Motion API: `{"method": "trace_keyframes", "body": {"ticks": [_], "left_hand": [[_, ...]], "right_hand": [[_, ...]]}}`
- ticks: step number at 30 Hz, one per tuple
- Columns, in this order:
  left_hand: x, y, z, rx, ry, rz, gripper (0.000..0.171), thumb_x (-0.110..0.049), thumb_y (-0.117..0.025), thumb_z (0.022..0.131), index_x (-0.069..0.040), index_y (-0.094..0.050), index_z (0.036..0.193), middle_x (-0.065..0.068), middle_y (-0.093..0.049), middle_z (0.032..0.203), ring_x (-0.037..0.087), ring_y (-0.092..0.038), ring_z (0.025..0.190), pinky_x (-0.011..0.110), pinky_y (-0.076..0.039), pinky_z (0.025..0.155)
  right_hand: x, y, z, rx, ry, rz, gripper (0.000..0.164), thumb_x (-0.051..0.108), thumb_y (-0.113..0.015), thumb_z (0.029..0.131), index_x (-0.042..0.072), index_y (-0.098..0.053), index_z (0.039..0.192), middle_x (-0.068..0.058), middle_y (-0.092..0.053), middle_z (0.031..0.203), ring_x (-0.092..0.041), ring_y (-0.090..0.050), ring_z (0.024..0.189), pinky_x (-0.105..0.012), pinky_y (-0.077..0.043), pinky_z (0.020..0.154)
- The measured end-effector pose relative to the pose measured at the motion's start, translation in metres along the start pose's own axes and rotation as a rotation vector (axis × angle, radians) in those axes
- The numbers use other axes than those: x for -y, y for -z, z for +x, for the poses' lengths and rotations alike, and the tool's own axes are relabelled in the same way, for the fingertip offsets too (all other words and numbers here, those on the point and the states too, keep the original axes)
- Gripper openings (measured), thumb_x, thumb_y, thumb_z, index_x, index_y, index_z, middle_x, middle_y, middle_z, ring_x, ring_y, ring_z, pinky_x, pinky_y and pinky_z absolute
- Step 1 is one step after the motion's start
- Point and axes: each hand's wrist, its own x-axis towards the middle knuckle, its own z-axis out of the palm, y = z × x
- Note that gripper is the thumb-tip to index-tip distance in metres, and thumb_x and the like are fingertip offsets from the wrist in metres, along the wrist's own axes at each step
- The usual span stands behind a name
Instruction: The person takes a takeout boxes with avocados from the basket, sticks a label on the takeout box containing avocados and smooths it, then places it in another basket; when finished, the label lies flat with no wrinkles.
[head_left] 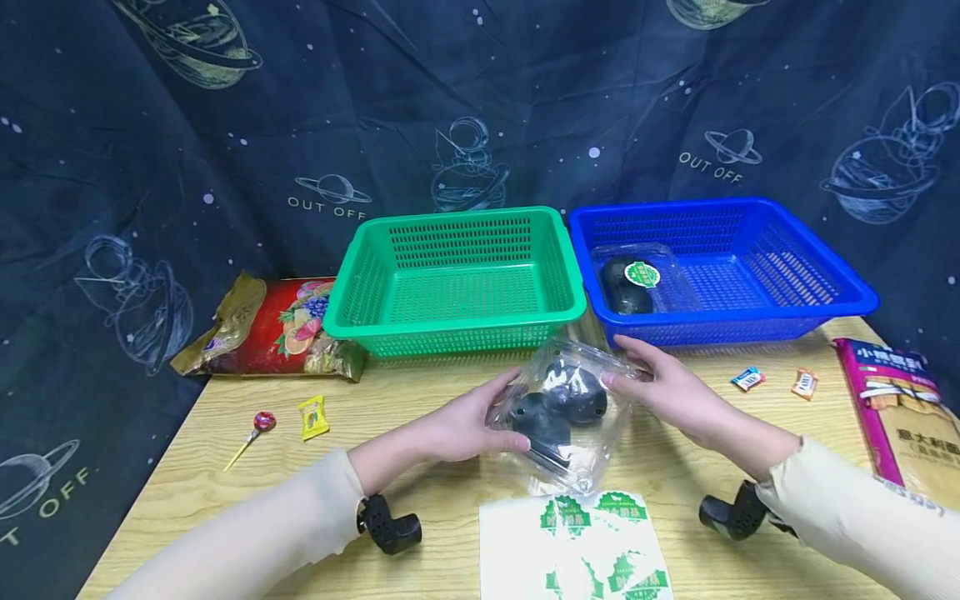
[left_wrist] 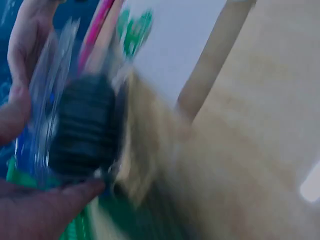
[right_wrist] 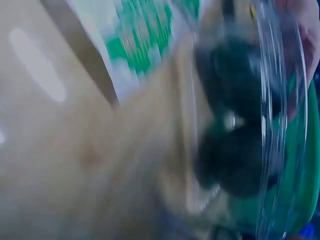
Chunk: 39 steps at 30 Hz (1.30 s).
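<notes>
Clear plastic clamshell [head_left: 558,417] tilted between green basket [head_left: 457,329] and sticker sheet [head_left: 513,542], left hand [head_left: 468,425] and right hand [head_left: 671,387] both part-closed, gripping opposite sides thumbs-on-top, presumably to keep it together and its dark rounded contents [head_left: 577,392] from rolling.

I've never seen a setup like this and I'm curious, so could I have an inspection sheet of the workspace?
Surface: light wood-grain tabletop.
Job's things: clear clamshell with two dark rounded items inside; green-printed sticker sheet; blue basket with a labelled clamshell inside; green basket.
Clutter: lollipop, yellow-wrapped sweet, blue-and-red sweet, orange-wrapped sweet, red fruit-printed bag, pasta packet.
Left grip: holds the clear clamshell's left side.
Right grip: holds its right edge.
Cables: nothing seen.
Surroundings: dark blue space-print backdrop behind the baskets.
</notes>
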Motion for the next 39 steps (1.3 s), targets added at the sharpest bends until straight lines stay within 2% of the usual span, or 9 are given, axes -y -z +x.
{"method": "trace_keyframes", "body": {"ticks": [6, 10, 15, 20, 22, 26, 29, 34, 39], "left_hand": [[0.009, 0.019, 0.012, 0.152, -0.047, -0.06, 0.094, -0.009, -0.072, 0.084, -0.009, -0.008, 0.154, 0.012, -0.031, 0.152, 0.024, -0.031, 0.139, 0.036, -0.025, 0.113], [0.013, 0.031, 0.019, 0.264, -0.072, -0.124, 0.091, 0.0, -0.067, 0.085, -0.007, -0.007, 0.154, 0.015, -0.026, 0.154, 0.026, -0.027, 0.141, 0.034, -0.025, 0.112], [0.018, 0.043, 0.023, 0.299, -0.061, -0.136, 0.086, 0.003, -0.065, 0.085, -0.012, -0.015, 0.154, 0.013, -0.026, 0.154, 0.026, -0.029, 0.14, 0.035, -0.027, 0.112], [0.024, 0.047, 0.016, 0.191, -0.024, -0.127, 0.073, -0.002, -0.063, 0.088, -0.013, -0.027, 0.151, 0.009, -0.029, 0.154, 0.026, -0.032, 0.138, 0.039, -0.028, 0.111], [0.026, 0.045, 0.012, 0.119, 0.0, -0.189, 0.067, -0.003, -0.06, 0.091, -0.009, -0.029, 0.15, 0.013, -0.032, 0.151, 0.029, -0.035, 0.136, 0.039, -0.032, 0.109], [0.025, 0.03, 0.002, -0.131, 0.055, -0.305, 0.06, -0.006, -0.056, 0.095, -0.001, -0.029, 0.148, 0.022, -0.039, 0.145, 0.034, -0.042, 0.13, 0.036, -0.041, 0.102], [0.02, 0.013, -0.008, -0.277, 0.081, -0.276, 0.073, -0.016, -0.062, 0.093, -0.005, -0.02, 0.151, 0.02, -0.032, 0.15, 0.036, -0.037, 0.134, 0.039, -0.038, 0.105], [0.01, -0.008, -0.026, -0.271, 0.159, -0.029, 0.116, -0.036, -0.081, 0.075, -0.02, 0.003, 0.154, 0.015, -0.01, 0.158, 0.036, -0.021, 0.141, 0.049, -0.024, 0.111], [0.008, -0.018, -0.031, -0.279, 0.183, 0.068, 0.128, -0.038, -0.086, 0.066, -0.024, 0.007, 0.154, 0.019, -0.011, 0.156, 0.038, -0.024, 0.139, 0.051, -0.023, 0.11]], "right_hand": [[-0.008, 0.009, 0.027, 0.169, 0.036, -0.018, 0.074, 0.03, -0.063, 0.092, 0.004, -0.026, 0.15, -0.025, -0.028, 0.149, -0.039, -0.031, 0.135, -0.053, -0.029, 0.108], [-0.015, 0.016, 0.036, 0.276, 0.019, 0.056, 0.075, 0.027, -0.062, 0.093, 0.008, -0.021, 0.152, -0.024, -0.029, 0.149, -0.033, -0.038, 0.131, -0.044, -0.032, 0.107], [-0.023, 0.014, 0.031, 0.308, 0.008, 0.19, 0.075, 0.018, -0.059, 0.095, 0.007, -0.013, 0.153, -0.028, -0.035, 0.144, -0.03, -0.047, 0.123, -0.031, -0.045, 0.095], [-0.021, -0.001, 0.011, 0.239, 0.005, 0.252, 0.076, 0.012, -0.053, 0.096, 0.005, -0.003, 0.153, -0.034, -0.025, 0.147, -0.039, -0.037, 0.131, -0.041, -0.043, 0.099], [-0.017, -0.007, 0.0, 0.202, -0.027, 0.274, 0.077, 0.01, -0.051, 0.096, 0.007, 0.0, 0.153, -0.034, -0.018, 0.15, -0.042, -0.03, 0.135, -0.047, -0.04, 0.101], [-0.009, -0.023, -0.018, 0.108, -0.087, 0.311, 0.081, 0.012, -0.051, 0.096, 0.011, 0.007, 0.153, -0.032, -0.013, 0.153, -0.043, -0.03, 0.135, -0.053, -0.04, 0.099], [-0.007, -0.034, -0.026, 0.051, -0.098, 0.318, 0.084, 0.015, -0.052, 0.097, 0.01, 0.01, 0.152, -0.032, -0.013, 0.152, -0.044, -0.033, 0.133, -0.053, -0.037, 0.102], [-0.007, -0.039, -0.029, 0.032, -0.08, 0.286, 0.085, 0.02, -0.054, 0.098, 0.008, 0.01, 0.152, -0.032, -0.014, 0.152, -0.045, -0.032, 0.133, -0.052, -0.042, 0.098], [-0.016, -0.026, -0.02, 0.079, 0.021, 0.121, 0.087, 0.028, -0.06, 0.094, 0.013, 0.002, 0.154, -0.031, -0.013, 0.152, -0.052, -0.027, 0.133, -0.057, -0.038, 0.1]]}}
